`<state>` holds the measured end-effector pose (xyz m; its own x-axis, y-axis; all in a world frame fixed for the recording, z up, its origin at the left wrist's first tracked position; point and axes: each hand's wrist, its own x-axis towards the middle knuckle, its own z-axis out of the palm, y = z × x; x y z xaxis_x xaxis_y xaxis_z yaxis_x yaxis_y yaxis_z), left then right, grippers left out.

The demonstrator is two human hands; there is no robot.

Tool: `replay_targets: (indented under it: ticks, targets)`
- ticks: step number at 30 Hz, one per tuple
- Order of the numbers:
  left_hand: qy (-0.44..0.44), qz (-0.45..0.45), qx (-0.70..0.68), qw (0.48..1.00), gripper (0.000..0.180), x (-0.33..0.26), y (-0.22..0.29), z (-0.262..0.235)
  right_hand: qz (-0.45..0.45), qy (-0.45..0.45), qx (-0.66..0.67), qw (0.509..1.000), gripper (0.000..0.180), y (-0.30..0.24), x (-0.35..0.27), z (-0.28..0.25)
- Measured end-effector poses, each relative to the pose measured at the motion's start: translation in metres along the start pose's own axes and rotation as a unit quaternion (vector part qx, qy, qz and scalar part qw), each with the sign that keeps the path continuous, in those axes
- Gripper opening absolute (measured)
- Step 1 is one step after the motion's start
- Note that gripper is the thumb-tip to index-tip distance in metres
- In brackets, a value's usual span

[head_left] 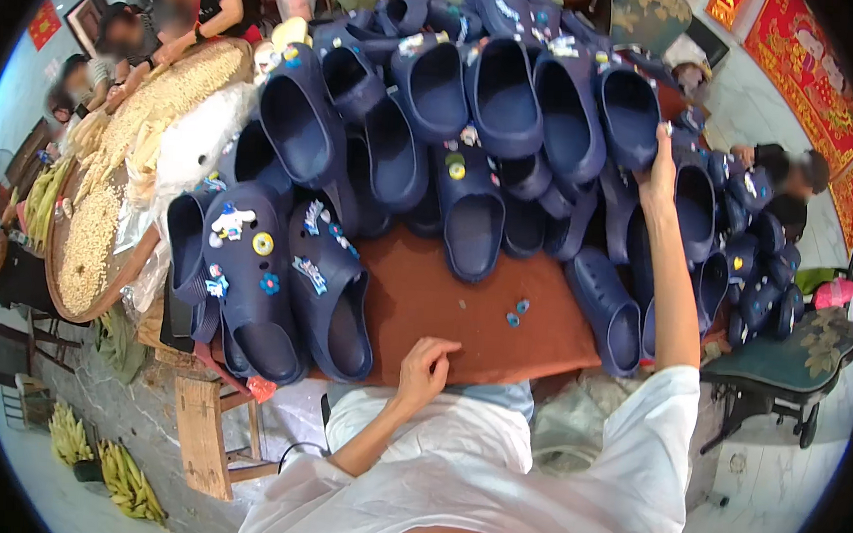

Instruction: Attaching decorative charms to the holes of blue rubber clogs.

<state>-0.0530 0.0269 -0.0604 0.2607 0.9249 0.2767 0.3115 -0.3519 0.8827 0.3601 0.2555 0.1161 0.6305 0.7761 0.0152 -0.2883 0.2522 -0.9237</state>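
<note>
Right hand [659, 175] at the side rim of a smooth navy foam clog [627, 108], oval opening, in the pile across the table; fingers partly hidden, can't tell grip. Left hand [424, 372] loosely half-curled at matte brown tabletop's [415, 290] front edge. Small rounded blue charms [513, 320] on top.

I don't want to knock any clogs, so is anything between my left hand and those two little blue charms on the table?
Nothing visible: only brown tabletop lies between your left hand and the two small blue charms. The dark-blue clog to their right sits beyond them, off that path.
</note>
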Motion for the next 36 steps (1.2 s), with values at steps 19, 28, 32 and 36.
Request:
replay_targets:
  ticks: [19, 28, 32, 36]
  targets:
    - [-0.078, 0.09, 0.011, 0.993, 0.035, 0.055, 0.014, 0.047, -0.226, 0.012, -0.491, 0.841, 0.019, 0.082, -0.282, -0.121]
    - [-0.127, 0.179, 0.213, 0.952, 0.046, 0.091, 0.0, 0.108, -0.199, 0.003, -0.568, 0.798, 0.048, 0.075, -0.254, -0.152]
    - [-0.118, 0.201, 0.153, 0.96, 0.026, 0.095, -0.007, 0.105, -0.225, -0.005, -0.617, 0.754, 0.027, 0.099, -0.243, -0.162]
    - [-0.122, 0.204, 0.15, 0.96, 0.02, 0.091, -0.014, 0.095, -0.151, -0.024, -0.581, 0.799, 0.021, 0.096, -0.268, -0.142]
